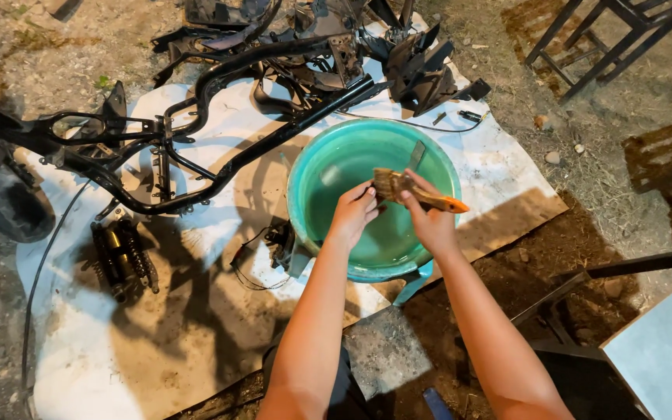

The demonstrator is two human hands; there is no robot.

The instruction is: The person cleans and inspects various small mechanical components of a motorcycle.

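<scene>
A paintbrush with an orange wooden handle and dirty bristles is held over a green plastic basin with liquid in it. My right hand grips the handle. The fingertips of my left hand pinch the bristle end. Both hands hover above the middle of the basin. A flat metal piece leans inside the basin against its far wall.
A black tubular motorcycle frame lies on a white and brown sheet left of the basin. A black coil shock absorber lies below it. Black plastic panels pile up behind. A metal stand is at top right.
</scene>
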